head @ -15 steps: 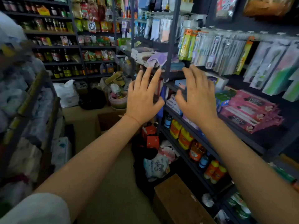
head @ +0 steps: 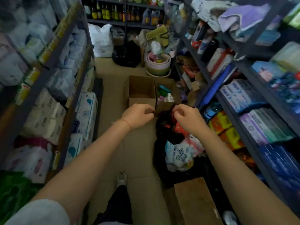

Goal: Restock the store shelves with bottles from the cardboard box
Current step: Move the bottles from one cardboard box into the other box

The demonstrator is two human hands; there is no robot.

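Two open cardboard boxes stand side by side on the floor of the aisle ahead of me. The left box (head: 140, 101) looks empty. The right box (head: 164, 106) holds several bottles (head: 164, 93), green, blue, pink and white. My left hand (head: 138, 116) and my right hand (head: 186, 118) are stretched out in front of me, level with the near edges of the boxes. Both have their fingers curled in towards the thumb, and I see nothing in either. The dark shelves (head: 227, 101) on the right carry boxed and packaged goods.
A black bag (head: 162, 127) with red packs and a white plastic bag (head: 178, 155) lie on the floor at the right. A brown carton (head: 194, 202) is near my feet. Stacked basins (head: 157, 67) sit beyond the boxes. Tissue packs (head: 48, 114) fill the left shelving.
My view has swung down from the right-hand shelves to the aisle floor and boxes. Both hands, spread open before, now have their fingers curled in.
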